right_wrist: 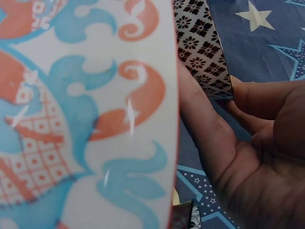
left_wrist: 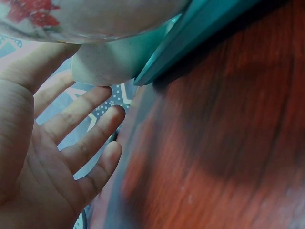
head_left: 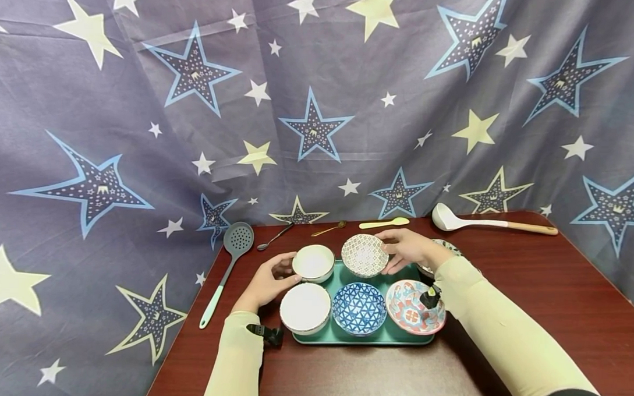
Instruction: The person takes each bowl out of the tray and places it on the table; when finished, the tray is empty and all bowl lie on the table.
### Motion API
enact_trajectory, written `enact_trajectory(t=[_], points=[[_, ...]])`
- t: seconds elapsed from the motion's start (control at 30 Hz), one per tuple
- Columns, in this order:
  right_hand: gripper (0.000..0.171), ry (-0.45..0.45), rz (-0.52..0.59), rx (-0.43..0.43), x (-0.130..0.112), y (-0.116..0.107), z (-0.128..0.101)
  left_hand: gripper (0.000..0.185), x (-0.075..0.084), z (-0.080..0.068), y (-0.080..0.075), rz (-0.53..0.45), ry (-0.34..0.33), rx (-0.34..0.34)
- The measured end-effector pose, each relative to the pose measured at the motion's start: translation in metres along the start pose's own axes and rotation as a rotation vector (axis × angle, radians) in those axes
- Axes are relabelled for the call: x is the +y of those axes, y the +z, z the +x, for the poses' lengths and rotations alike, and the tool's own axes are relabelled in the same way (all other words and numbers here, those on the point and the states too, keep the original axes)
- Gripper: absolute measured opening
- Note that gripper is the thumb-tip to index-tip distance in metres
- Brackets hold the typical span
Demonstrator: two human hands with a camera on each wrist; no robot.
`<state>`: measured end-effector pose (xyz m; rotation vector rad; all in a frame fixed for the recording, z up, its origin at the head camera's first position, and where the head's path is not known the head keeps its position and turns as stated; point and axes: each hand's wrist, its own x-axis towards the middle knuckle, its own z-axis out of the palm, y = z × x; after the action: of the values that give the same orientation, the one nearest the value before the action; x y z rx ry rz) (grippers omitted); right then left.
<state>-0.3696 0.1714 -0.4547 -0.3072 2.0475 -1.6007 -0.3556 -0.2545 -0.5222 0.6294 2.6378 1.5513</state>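
My right hand [head_left: 409,248] pinches the edge of a small brown-patterned bowl [head_left: 364,254], tilted at the back middle of a teal tray [head_left: 364,338]. In the right wrist view, thumb and fingers meet the dark floral outside of this bowl [right_wrist: 202,50]. At the tray's back left, my left hand [head_left: 264,284] touches the side of a cream bowl [head_left: 314,261]; its fingers spread loosely in the left wrist view. Along the tray's front sit a white bowl [head_left: 305,308], a blue-and-white bowl [head_left: 359,308] and a red-and-blue floral bowl [head_left: 405,317].
Another patterned bowl [head_left: 447,246] is partly hidden behind my right wrist. A slotted skimmer [head_left: 238,241] lies left of the tray. Along the back are two small spoons [head_left: 270,240], a yellow-green spoon [head_left: 383,223] and a white ladle [head_left: 470,222] with a wooden handle.
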Motion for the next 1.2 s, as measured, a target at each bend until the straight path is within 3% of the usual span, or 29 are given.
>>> enact_trajectory(t=[0.4,0.7,1.2], points=[[0.05,-0.079,0.045,0.039,0.003,-0.005,-0.018,0.061,0.0,0.001,-0.001,0.007,0.009,-0.005],[0.052,-0.115,0.043,0.119,0.003,-0.009,-0.04,0.061,-0.001,0.0,0.0,0.015,0.0,0.002],[0.056,-0.191,0.083,0.203,0.002,-0.022,-0.067,0.064,0.01,-0.003,0.003,-0.038,0.013,0.012]])
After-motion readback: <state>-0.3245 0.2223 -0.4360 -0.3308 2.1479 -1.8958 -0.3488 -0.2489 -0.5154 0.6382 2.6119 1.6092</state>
